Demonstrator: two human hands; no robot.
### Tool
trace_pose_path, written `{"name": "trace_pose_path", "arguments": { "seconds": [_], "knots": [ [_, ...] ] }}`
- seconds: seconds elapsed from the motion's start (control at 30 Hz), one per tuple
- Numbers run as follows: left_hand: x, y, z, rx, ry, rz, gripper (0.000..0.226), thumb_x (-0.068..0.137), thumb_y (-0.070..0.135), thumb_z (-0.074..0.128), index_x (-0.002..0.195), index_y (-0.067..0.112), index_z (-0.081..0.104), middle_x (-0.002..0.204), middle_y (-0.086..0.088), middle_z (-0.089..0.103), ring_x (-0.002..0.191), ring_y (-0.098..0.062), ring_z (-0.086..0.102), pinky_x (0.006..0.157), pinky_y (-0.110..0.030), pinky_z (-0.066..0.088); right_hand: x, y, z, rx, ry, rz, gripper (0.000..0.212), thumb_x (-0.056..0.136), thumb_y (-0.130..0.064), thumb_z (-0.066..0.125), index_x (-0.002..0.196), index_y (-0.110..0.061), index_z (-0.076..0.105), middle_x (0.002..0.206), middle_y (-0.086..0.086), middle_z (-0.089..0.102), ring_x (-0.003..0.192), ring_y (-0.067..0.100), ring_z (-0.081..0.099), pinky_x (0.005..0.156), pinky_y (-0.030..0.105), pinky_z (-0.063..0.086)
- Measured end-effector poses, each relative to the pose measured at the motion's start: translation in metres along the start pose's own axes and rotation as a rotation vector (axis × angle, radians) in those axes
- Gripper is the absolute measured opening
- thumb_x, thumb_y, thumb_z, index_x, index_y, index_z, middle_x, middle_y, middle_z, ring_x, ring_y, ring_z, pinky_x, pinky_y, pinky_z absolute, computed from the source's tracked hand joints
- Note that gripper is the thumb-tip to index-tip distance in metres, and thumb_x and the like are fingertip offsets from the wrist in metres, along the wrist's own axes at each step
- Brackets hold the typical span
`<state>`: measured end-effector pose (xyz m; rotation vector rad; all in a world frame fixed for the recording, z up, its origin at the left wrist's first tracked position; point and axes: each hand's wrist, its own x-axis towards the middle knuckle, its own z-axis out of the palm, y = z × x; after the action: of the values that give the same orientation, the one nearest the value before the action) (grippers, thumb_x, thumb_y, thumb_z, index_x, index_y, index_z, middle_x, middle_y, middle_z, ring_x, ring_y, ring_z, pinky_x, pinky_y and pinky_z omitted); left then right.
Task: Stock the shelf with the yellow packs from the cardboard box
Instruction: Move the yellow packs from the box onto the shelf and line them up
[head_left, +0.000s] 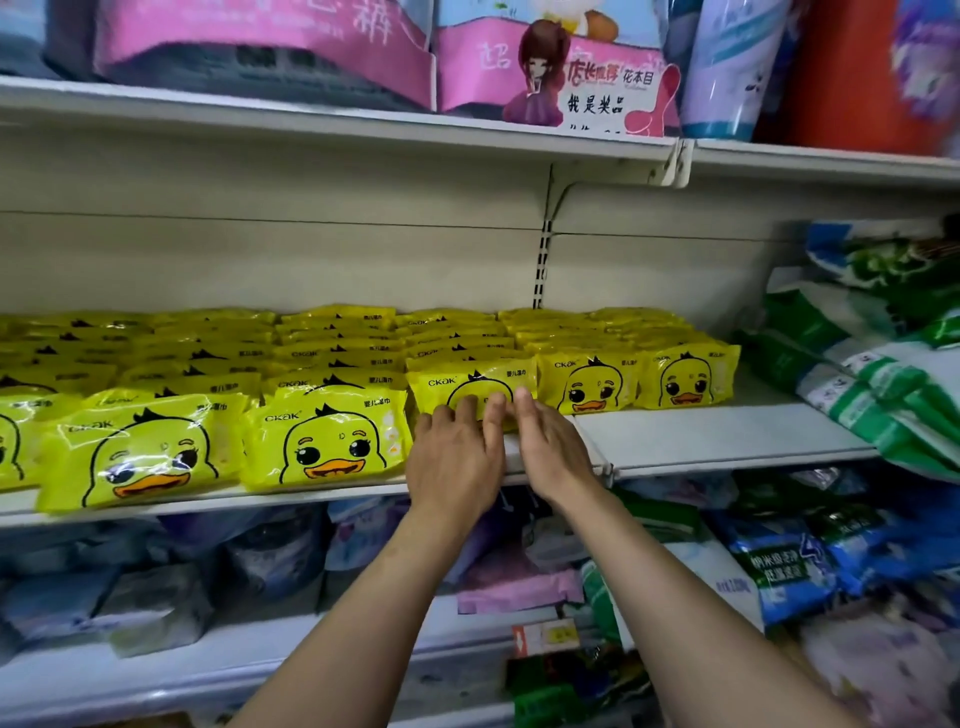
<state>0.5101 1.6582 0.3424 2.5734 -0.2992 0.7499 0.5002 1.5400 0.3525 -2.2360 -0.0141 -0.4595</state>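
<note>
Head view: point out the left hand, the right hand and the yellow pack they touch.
left hand (451, 457), head view, back of hand
right hand (551, 447), head view, back of hand
yellow pack (467, 378), head view, upper front face

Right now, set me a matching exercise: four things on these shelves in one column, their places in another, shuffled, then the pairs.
Things:
1. yellow packs
2. pink packs
3. green and white bags
4. both hands: left hand, right hand

Places:
A. top shelf
B. right end of the middle shelf, leaning
C. on the front of one yellow pack
D. in rows across the middle shelf

Pairs: 1-D, 2-A, 3-B, 4-C
</note>
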Motion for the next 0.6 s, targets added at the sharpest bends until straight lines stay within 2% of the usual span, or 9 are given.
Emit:
{"name": "trace_pose_path", "arguments": {
  "seconds": [0.13,0.23,0.3,0.47,0.6],
  "knots": [
    [0.015,-0.002,0.004,-0.078,-0.001,-0.105,0.095,0.084,0.072,-0.016,0.118,0.019,0.055,0.108,-0.016,0.065,0.103,-0.037,0.055,0.090,-0.044,0.040,0.013,-0.006,0.000,-0.018,-0.022,0.002,0.056,0.106,-0.046,0.019,0.129,-0.023,0.065,0.142,0.003,0.057,0.133,0.021,0.047,0.101,0.027,0.036],
    [0.025,-0.006,0.003,-0.144,0.020,-0.181,0.091,0.082,0.071,-0.009,0.111,0.013,0.054,0.109,-0.020,0.064,0.103,-0.039,0.056,0.087,-0.045,0.042,0.027,-0.004,0.006,-0.056,-0.025,-0.025,0.063,0.104,-0.052,0.015,0.121,-0.027,0.071,0.139,0.003,0.059,0.130,0.022,0.049,0.103,0.032,0.037],
    [0.028,-0.010,0.003,-0.158,0.041,-0.171,0.090,0.084,0.071,-0.009,0.107,0.012,0.055,0.107,-0.019,0.065,0.101,-0.039,0.056,0.084,-0.045,0.043,0.035,0.001,0.011,-0.050,-0.007,-0.040,0.067,0.104,-0.053,0.013,0.114,-0.028,0.074,0.136,0.002,0.061,0.127,0.022,0.051,0.102,0.033,0.038],
    [0.026,-0.014,0.007,-0.190,0.051,-0.142,0.089,0.087,0.071,-0.011,0.108,0.016,0.057,0.107,-0.013,0.065,0.099,-0.035,0.056,0.084,-0.046,0.045,0.042,0.014,0.017,-0.024,0.044,-0.086,0.073,0.101,-0.058,0.010,0.108,-0.029,0.076,0.127,-0.005,0.065,0.121,0.016,0.053,0.093,0.028,0.037],
    [0.025,-0.012,0.006,-0.241,0.066,-0.159,0.077,0.092,0.065,-0.001,0.110,0.015,0.055,0.108,-0.013,0.064,0.099,-0.033,0.056,0.084,-0.046,0.045,0.041,0.018,0.020,0.001,0.067,-0.126,0.080,0.094,-0.066,0.006,0.107,-0.029,0.075,0.121,-0.008,0.068,0.115,0.013,0.056,0.093,0.028,0.041]
  ]
}}
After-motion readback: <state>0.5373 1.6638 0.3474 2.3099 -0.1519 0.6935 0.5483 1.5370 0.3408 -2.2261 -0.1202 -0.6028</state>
